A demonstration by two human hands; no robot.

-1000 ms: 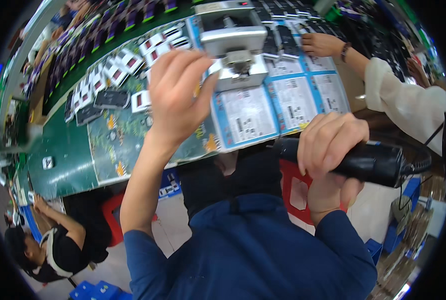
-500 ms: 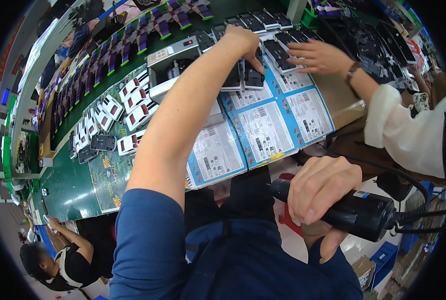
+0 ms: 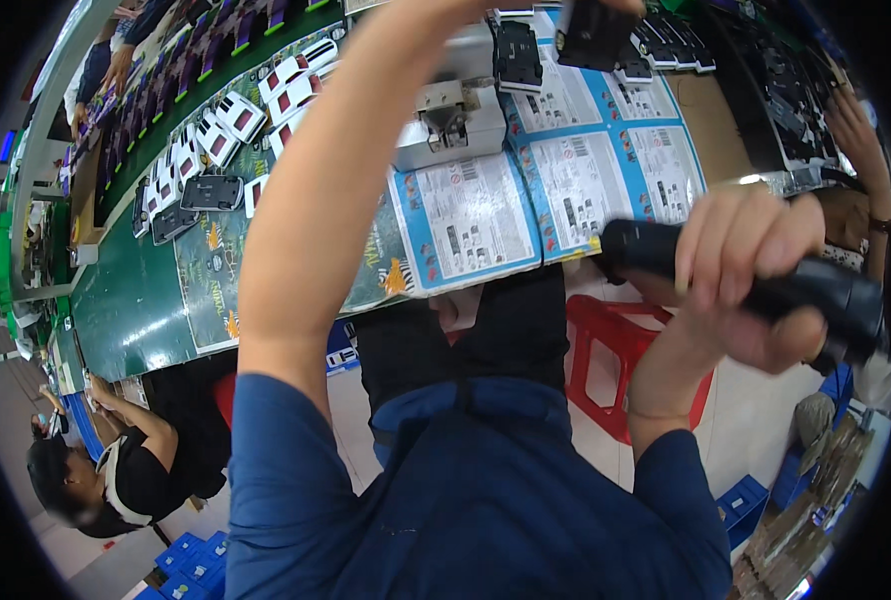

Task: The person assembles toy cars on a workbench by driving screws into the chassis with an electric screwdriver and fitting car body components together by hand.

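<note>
At the top edge, my left hand is mostly cut off. Its visible fingers grip a black plastic chassis, which hangs tilted above printed sheets. Wrapped in my right hand is a black electric screwdriver, held in front of the table's near edge with its narrower end to the left. A silver metal fixture stands on the table beside my left forearm. Just right of the fixture lies another black chassis.
White toy car bodies and loose black chassis lie left of my forearm. More black parts are lined up at the far right. A co-worker's hand is at the right. A red stool stands below the table edge.
My left hand has lifted a chassis and moved right. My right hand has raised the screwdriver toward the right. The co-worker's hand has drawn back from the chassis. The view has shifted.
</note>
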